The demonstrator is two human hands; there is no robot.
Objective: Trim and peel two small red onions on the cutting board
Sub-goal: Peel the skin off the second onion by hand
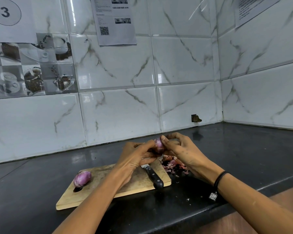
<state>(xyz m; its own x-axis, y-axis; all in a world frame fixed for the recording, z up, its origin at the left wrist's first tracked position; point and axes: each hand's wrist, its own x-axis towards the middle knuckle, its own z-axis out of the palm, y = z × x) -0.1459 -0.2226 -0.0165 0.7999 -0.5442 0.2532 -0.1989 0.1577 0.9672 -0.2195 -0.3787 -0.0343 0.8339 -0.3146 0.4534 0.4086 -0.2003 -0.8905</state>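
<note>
Purple onion (159, 145) gripped by left hand (134, 159) and right hand (184, 154), above wooden board (108, 188)

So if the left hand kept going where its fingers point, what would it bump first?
The onion, which the left hand holds at its fingertips. Right behind the onion is the right hand, so it would probably push into that next.
</note>
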